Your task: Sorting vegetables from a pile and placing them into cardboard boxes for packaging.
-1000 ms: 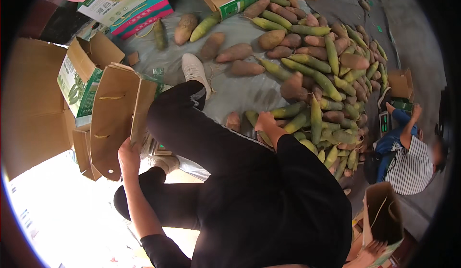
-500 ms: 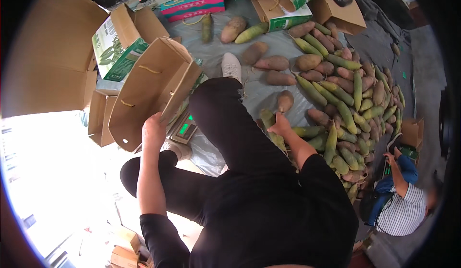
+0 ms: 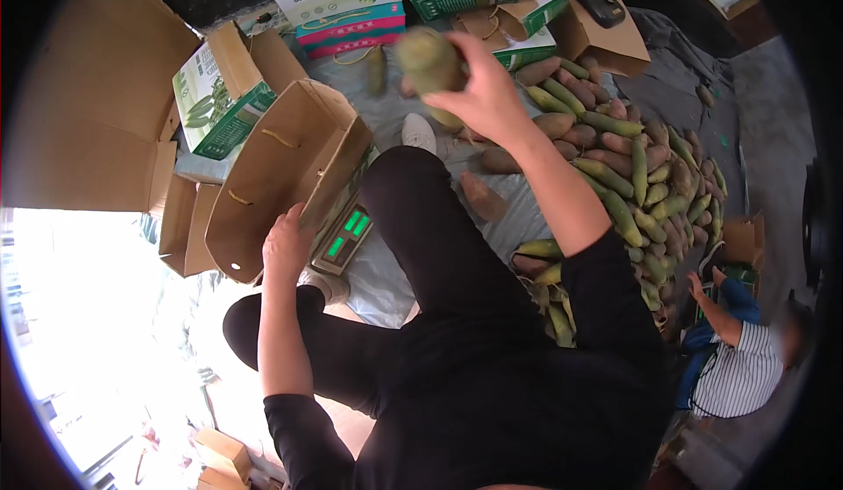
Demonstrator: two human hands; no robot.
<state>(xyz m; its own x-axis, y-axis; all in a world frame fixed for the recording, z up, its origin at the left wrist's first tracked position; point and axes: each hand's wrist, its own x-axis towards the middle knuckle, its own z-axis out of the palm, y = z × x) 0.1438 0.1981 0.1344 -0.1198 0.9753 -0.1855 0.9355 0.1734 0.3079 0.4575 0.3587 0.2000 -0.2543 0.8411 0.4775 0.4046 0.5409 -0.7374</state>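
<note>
Above the pile [image 3: 632, 174], right hand [image 3: 483, 95] grips a radish [image 3: 428, 60] (greenish).

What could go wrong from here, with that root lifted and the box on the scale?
The right hand holds the green root high by one end; it could slip and drop. The open cardboard box leans tilted on the scale, steadied only by the left hand, so it may tip when loaded.
</note>
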